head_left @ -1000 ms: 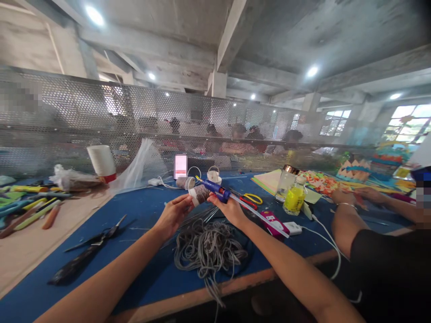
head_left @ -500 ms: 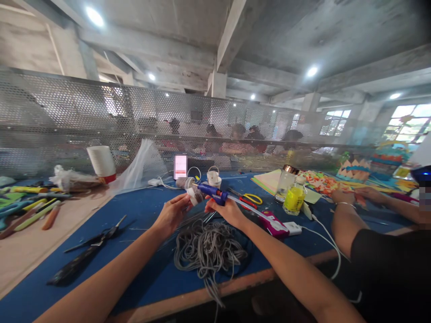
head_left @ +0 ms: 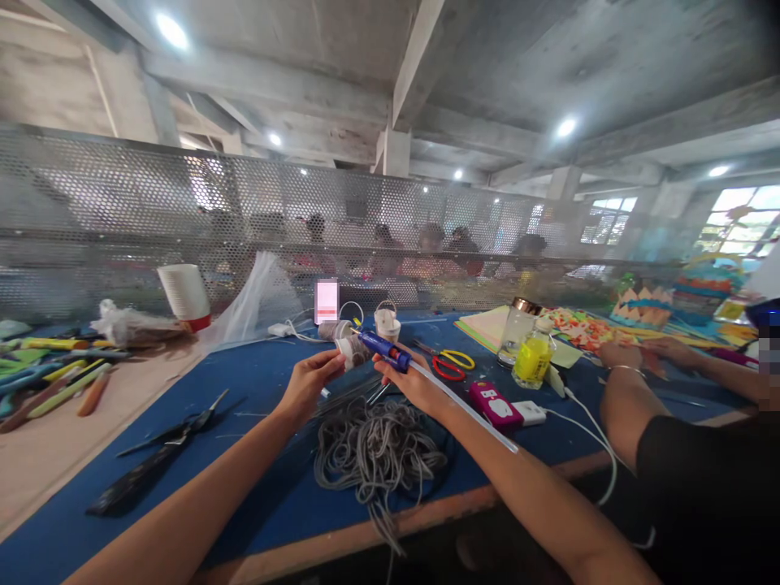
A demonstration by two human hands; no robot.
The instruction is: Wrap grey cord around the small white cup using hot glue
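Note:
My left hand (head_left: 309, 383) pinches a small white cup (head_left: 352, 353) with grey cord wrapped around part of it, tipped on its side. In my right hand (head_left: 413, 385) is a blue hot glue gun (head_left: 385, 350), its nozzle pointing up and left just above the cup. A long clear glue stick (head_left: 472, 408) sticks out of its back and passes over my right forearm. Below both hands lies a loose heap of grey cord (head_left: 381, 451). Just behind the cup is another grey, cord-wrapped piece (head_left: 332, 331). A little white bucket with a handle (head_left: 387, 322) stands beyond the glue gun.
Black-handled scissors (head_left: 171, 443) lie at left, red-and-yellow scissors (head_left: 452, 364) at right. Further right are a magenta power bank (head_left: 495, 405), a yellow bottle (head_left: 533, 357) and a glass jar (head_left: 515, 333). Stacked paper cups (head_left: 183, 294) lean at back left. A co-worker's arm (head_left: 618, 398) rests at far right.
The glue gun has turned slightly, so its glue stick slants lower across my right forearm and uncovers the power bank. The nozzle has shifted a little right and up against the cup.

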